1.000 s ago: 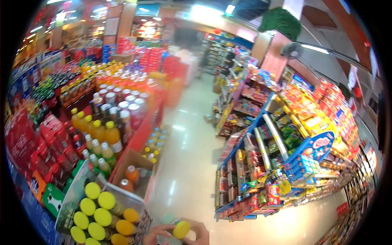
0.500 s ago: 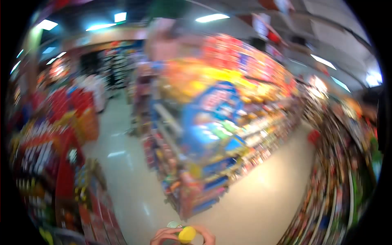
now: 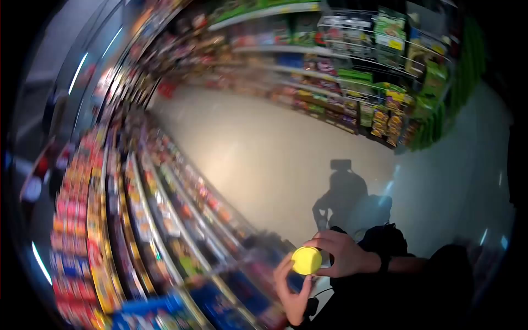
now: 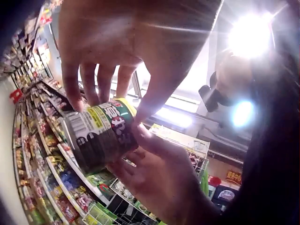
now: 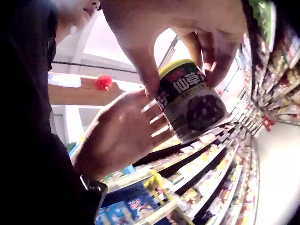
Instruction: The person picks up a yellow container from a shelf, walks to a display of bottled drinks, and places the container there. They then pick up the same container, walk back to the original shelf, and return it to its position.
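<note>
A can with a yellow lid (image 3: 306, 260) is between both hands in the head view. My left hand (image 3: 293, 291) grips its near left side, with thumb and fingertips on it. From the other side my right hand (image 3: 344, 254) holds it, thumb and fingers round the edge. In the left wrist view the can (image 4: 101, 133) lies tilted, barcode and green label showing, left hand (image 4: 122, 42) above and right hand (image 4: 157, 176) below. The right wrist view shows the can's dark picture label (image 5: 192, 105), with the right hand (image 5: 176, 28) over it and the left hand (image 5: 124, 131) beneath.
Long shelves of packets (image 3: 159, 203) run along the left. Snack racks (image 3: 379, 71) stand across the aisle, green fringe at their end. Pale floor (image 3: 247, 148) lies between, with a person's shadow on it. A blue display (image 3: 151, 311) is at the lower left.
The head view has swung right and down, from the drinks display to the snack aisle. Both hands still hold the can, which now appears farther right and higher in the picture.
</note>
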`<state>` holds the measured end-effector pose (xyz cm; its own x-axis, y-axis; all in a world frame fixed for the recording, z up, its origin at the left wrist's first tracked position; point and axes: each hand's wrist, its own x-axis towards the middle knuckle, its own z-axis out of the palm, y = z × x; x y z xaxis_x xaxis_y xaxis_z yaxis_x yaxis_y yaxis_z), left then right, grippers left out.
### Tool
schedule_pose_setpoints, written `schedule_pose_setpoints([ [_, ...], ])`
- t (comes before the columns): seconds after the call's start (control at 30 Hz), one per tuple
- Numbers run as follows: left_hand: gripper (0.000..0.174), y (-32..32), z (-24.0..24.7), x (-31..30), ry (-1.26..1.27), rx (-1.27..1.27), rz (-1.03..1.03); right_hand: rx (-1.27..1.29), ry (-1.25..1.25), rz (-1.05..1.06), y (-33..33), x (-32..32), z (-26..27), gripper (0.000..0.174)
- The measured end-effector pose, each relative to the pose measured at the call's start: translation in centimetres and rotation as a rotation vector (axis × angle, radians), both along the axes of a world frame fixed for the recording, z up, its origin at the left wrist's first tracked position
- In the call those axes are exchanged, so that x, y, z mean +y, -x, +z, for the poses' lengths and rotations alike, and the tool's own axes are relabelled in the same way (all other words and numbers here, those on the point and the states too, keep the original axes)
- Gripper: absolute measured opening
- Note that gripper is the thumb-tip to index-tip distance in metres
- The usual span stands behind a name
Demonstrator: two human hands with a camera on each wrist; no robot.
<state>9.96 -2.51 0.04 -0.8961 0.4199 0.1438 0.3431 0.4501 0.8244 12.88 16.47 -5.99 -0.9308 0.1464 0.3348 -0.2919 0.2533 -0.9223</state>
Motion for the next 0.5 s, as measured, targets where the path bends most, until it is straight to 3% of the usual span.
schedule_pose_setpoints([
  [0.1, 0.048, 8.9, -1.9, 0.3, 0.034, 0.068, -0.144, -0.027, -0.047, -0.070, 6.8, 0.8, -0.5, 0.056],
  [0.27, 0.046, 22.7, -3.2, -2.0, -0.035, 0.121, -0.027, 0.000, -0.232, -0.005, 21.8, -0.5, 0.6, 0.067],
  [0.37, 0.051, 31.0, -4.8, -6.7, -0.135, 0.173, 0.010, -0.033, -0.318, 0.161, 30.8, -2.4, 2.4, 0.068],
  [0.4, 0.056, 33.2, -5.0, -7.8, -0.178, 0.084, 0.069, -0.060, -0.334, 0.232, 33.5, -2.9, 3.6, 0.067],
  [0.43, 0.059, 35.5, -5.6, -8.8, -0.196, 0.184, 0.078, -0.031, -0.323, 0.295, 36.5, -3.6, 3.9, 0.067],
  [0.5, 0.057, 39.4, -5.1, -10.1, -0.054, 0.285, 0.114, 0.005, -0.295, 0.412, 41.8, -4.3, 4.3, 0.067],
])
